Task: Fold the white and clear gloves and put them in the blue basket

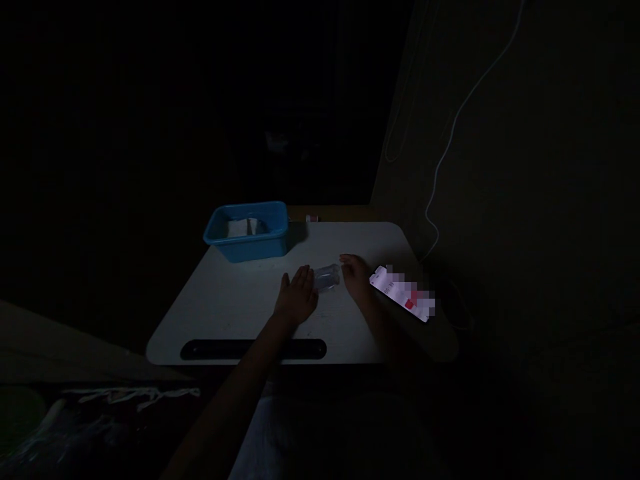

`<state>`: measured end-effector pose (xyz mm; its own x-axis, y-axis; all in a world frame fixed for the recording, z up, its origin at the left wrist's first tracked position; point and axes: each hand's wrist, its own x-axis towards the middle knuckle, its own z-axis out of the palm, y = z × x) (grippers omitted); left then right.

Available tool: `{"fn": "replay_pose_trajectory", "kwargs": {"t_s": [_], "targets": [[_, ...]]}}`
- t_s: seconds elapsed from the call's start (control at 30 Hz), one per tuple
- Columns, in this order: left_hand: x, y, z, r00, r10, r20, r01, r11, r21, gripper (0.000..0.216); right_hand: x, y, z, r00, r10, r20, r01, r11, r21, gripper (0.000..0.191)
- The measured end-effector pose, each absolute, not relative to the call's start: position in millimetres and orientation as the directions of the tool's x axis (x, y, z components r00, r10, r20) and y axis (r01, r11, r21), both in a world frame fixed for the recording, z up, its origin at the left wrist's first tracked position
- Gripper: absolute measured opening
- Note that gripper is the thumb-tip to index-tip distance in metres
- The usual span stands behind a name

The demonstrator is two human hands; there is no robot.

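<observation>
The scene is very dark. On a small white table [225, 313] lies a small clear plastic thing [327, 277], perhaps a bag or wrapper. My left hand [296, 298] rests flat on the table with its fingers stretched out, the fingertips touching the clear thing's left side. My right hand [356, 273] is at its right side, fingers curled against it. Whether the right hand grips it is unclear in the dark.
A blue plastic tub [249, 230] with something white inside stands at the table's back left. A lit phone [403, 292] lies at the right edge. A black slot [253, 349] runs along the front edge. A white cable [450, 140] hangs on the right wall.
</observation>
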<state>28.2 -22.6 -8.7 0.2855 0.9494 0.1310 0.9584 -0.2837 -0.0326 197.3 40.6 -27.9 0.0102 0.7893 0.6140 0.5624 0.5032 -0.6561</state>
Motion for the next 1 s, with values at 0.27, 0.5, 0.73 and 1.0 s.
{"fn": "replay_pose_trajectory", "kwargs": {"t_s": [0.27,0.5,0.73,1.0], "targets": [[30,-22,-7,0.290,0.952,0.101,0.957,-0.289,-0.024,0.054,163,-5,-1,-0.551,0.630,0.546,0.612,0.751,-0.249,0.045],[32,-24,0,0.272,0.961,0.045,0.962,-0.273,0.017,0.057,153,0,-16,-0.625,0.691,0.363,0.689,0.707,-0.159,0.058],[31,-21,-6,0.265,0.962,0.069,0.964,-0.265,-0.003,0.054,156,-2,-19,-0.612,0.733,0.297,0.754,0.654,-0.061,0.055],[31,-20,-3,0.257,0.965,0.054,0.966,-0.258,0.017,0.054,158,-2,-18,-0.508,0.829,0.236,0.837,0.539,-0.092,0.059]]}}
